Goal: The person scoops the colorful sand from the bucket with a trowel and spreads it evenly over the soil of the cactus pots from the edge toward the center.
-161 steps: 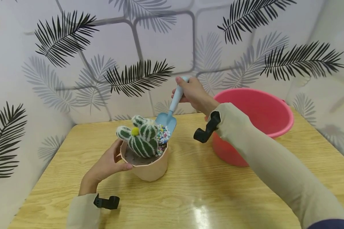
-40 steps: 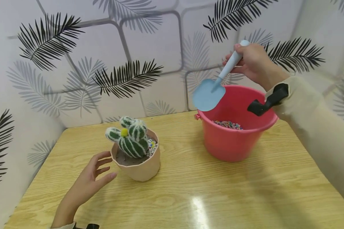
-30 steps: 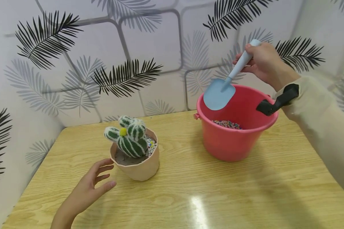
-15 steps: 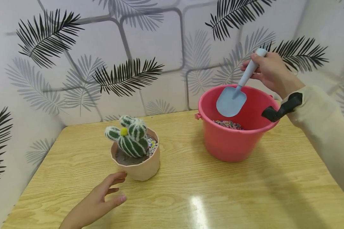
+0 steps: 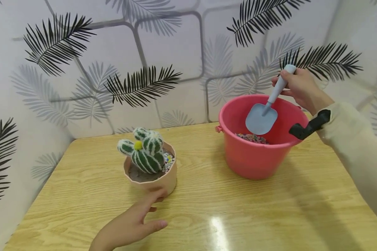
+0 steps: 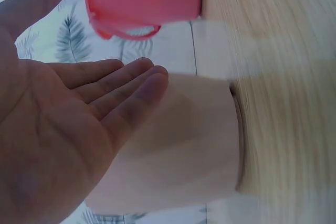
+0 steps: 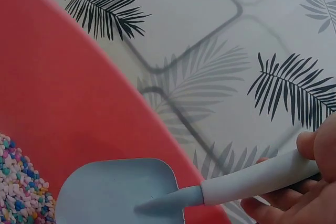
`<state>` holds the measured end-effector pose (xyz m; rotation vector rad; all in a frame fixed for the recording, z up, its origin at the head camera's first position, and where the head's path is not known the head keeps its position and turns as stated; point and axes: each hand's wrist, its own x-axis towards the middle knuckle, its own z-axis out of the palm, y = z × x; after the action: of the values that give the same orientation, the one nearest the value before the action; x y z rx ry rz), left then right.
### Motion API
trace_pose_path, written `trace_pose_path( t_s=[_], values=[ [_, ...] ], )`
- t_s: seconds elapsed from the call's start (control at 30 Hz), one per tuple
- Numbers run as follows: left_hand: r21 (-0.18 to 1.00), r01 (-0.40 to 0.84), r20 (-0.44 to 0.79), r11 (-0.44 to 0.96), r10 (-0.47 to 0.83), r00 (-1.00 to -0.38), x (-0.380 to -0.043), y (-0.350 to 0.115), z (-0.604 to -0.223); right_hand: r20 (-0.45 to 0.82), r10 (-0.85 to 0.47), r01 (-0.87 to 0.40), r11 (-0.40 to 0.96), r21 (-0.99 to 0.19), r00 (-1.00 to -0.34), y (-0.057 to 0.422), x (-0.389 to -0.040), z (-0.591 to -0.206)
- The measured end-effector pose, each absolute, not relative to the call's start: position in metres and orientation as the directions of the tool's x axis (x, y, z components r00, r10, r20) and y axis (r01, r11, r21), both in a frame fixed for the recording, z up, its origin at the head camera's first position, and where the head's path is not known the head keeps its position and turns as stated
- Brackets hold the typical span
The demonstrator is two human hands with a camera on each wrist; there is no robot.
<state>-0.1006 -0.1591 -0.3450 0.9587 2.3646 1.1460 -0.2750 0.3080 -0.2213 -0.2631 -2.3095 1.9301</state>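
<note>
We're gripping the shovel [image 5: 261, 119], probably light and stiff, by its handle [image 5: 278, 89], the good spot, with our right hand [image 5: 305, 87]; our left hand [image 5: 130, 223] is holding nothing near the pot [image 5: 166, 179].

This looks like an indoor room, though whether in a home or elsewhere cannot be told: a wood-grain worktop [image 5: 201, 164] adjoins a pale wall [image 5: 172, 48] (printed with black and grey fronds [image 5: 144, 85]), and a bright reflection [image 5: 218, 232] gleams on the wood.

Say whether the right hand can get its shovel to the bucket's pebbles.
Likely yes: the right hand holds the shovel at the open mouth of the bucket, and nothing visible blocks the pebbles inside.
</note>
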Motion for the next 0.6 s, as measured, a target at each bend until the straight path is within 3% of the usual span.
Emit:
trace_pose_path(
  t_s=[0.2,0.6],
  values=[
    [0.771,0.443,-0.028,0.459,0.718,-0.695,-0.105,-0.130,-0.335,-0.001,0.184,0.042,0.216,-0.975,-0.983,0.311,-0.276,-0.227],
    [0.739,0.546,0.156,0.395,0.687,-0.709,-0.123,-0.079,-0.332,0.052,0.134,-0.020,0.229,-0.973,-0.990,0.308,-0.277,-0.238]
  ],
)
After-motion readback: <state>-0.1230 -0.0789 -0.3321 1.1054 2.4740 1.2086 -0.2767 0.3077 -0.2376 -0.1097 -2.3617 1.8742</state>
